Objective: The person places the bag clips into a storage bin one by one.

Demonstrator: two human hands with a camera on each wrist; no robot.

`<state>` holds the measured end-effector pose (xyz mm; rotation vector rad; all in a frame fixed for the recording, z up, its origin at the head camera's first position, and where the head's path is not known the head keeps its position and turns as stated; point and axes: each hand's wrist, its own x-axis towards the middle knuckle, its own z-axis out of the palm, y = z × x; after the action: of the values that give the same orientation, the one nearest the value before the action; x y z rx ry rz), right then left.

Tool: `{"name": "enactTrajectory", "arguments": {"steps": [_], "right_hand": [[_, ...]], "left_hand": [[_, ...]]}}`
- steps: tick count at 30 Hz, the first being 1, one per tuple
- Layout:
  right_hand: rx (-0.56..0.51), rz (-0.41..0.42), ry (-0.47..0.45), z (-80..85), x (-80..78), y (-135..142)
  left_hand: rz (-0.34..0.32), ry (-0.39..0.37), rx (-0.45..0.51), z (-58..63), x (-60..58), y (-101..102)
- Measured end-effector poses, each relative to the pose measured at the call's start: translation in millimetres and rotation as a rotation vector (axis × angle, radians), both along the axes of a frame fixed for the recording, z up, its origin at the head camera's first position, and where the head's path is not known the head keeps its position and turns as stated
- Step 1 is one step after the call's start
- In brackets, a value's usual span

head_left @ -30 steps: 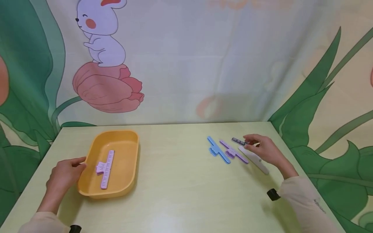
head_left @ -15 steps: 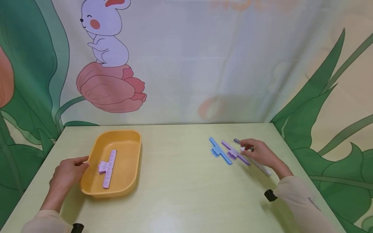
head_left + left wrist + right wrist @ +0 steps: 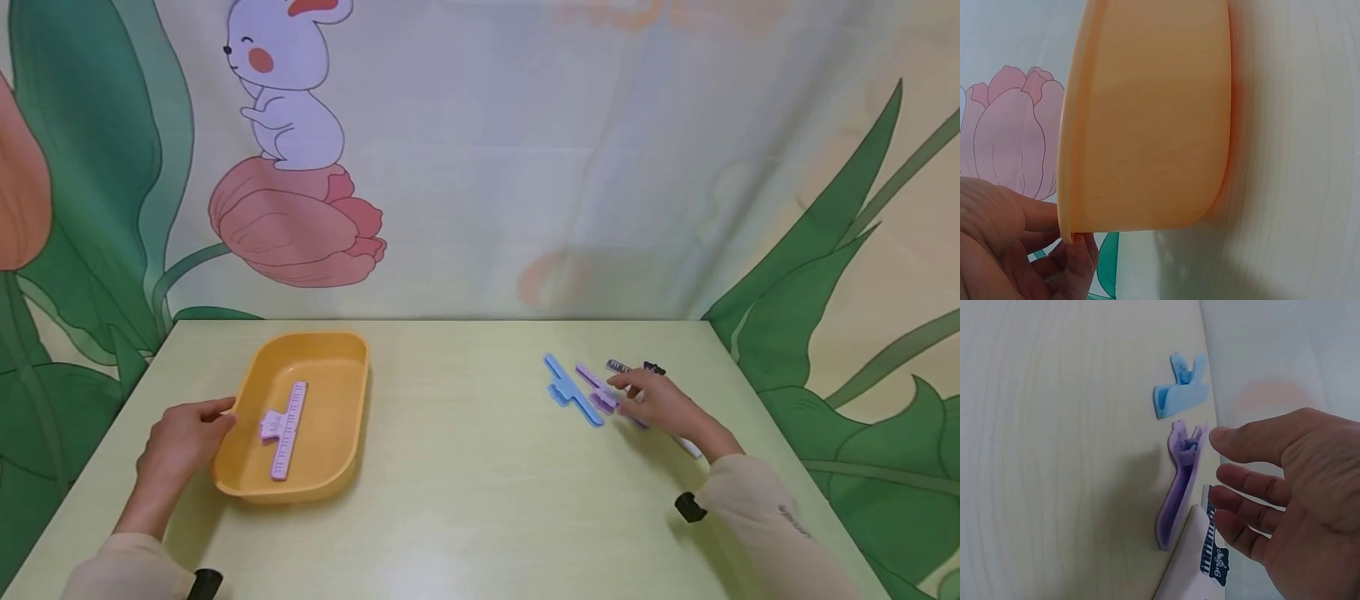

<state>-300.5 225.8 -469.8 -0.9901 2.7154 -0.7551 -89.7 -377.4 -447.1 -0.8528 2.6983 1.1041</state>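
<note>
My left hand [image 3: 180,442] pinches the left rim of a yellow tray [image 3: 332,433] between thumb and fingers; the left wrist view shows the tray's side wall [image 3: 1147,125]. A lilac bag clip [image 3: 291,427] with ruler-like marks lies in the tray. Over the row of clips at the right is my right hand [image 3: 663,410], fingers loosely bent and parted, nothing held. Its thumb tip is close to the handles of a purple bag clip [image 3: 1180,494]; whether they touch, I cannot tell. Beyond lies a blue bag clip [image 3: 1182,399].
A white bag clip [image 3: 1186,553] and a dark clip with piano keys [image 3: 1216,564] lie beside the purple one, partly behind my right hand in the head view. The table [image 3: 450,467] ends at a printed curtain [image 3: 465,208] with a rabbit and plants.
My right hand has moved left and slightly nearer, from the piano-key and white clips to the purple clip. My left hand keeps its hold on the tray. The head view has turned slightly left.
</note>
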Motion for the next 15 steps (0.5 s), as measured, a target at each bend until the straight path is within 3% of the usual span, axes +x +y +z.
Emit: {"name": "enactTrajectory", "arguments": {"steps": [15], "right_hand": [[0.127,-0.061,-0.020,-12.6,-6.2,-11.8]], "left_hand": [[-0.012,0.011,0.001,2.1,0.4,3.3]]}}
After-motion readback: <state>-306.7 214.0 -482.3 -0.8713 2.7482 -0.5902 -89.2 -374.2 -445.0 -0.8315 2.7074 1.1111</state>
